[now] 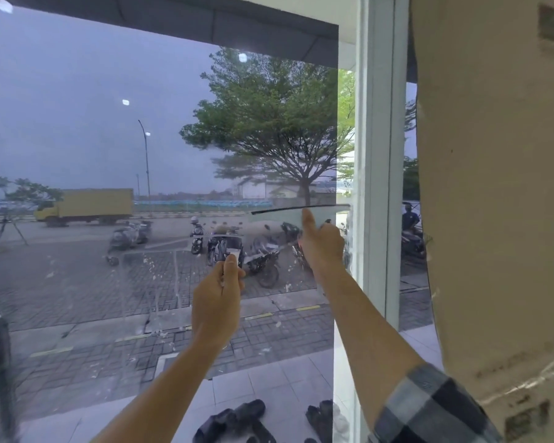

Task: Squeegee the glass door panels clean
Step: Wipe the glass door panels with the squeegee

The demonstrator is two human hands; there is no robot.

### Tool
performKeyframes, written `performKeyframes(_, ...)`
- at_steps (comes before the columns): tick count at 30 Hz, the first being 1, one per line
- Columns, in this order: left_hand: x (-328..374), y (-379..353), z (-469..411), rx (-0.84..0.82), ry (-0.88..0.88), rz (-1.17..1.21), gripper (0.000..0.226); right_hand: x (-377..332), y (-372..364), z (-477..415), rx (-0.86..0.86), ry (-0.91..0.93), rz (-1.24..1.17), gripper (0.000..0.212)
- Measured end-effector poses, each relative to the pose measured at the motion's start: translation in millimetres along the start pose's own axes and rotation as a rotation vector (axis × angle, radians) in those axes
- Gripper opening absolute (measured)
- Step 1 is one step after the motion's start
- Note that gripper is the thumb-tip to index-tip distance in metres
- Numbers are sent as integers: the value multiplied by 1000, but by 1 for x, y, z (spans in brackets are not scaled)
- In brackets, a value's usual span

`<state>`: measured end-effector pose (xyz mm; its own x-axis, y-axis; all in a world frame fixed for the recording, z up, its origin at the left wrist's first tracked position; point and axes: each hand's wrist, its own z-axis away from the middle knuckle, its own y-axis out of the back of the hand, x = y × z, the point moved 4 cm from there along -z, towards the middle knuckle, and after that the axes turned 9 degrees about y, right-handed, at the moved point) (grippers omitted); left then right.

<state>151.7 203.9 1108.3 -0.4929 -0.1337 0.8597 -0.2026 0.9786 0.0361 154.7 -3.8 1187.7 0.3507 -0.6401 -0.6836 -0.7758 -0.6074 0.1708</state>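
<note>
Left hand [216,302] grips tool [234,252], right [322,244] perhaps squeegee [323,206]

Through the glass door panel [77,91] the floor [269,382] showed as pale square tiles running along the bottom of the view. On it, at the lower edge, lay a loose heap of dark sandals [234,420], and to their right, near the white door frame [373,187], another dark sandal [320,417] with a white item just beside it, too blurred to identify. Beyond the tiles ran a concrete kerb [285,302] with short yellow marks. Past that lay brick paving [77,282], on which a row of motorbikes [263,260] stood parked, with two scooters [128,235] further left. On the road behind stood a yellow box truck [87,206].
</note>
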Motion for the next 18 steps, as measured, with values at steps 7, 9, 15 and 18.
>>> performKeyframes(7, -14, 13, -3, 21, 3, -2, 46, 65, -45, 71, -16, -283, -217, 72)
performKeyframes(9, -17, 16, 0, 19, 9, 8, 47, 70, -54, 93, -14, -329, -214, 77)
performKeyframes(15, -17, 26, 12, 17, 34, 1, 50, 64, -57, 133, -39, -434, -171, 86)
performKeyframes(18, -9, 31, 15, -4, 9, -4, 50, 57, -50, 133, -51, -391, -114, 81)
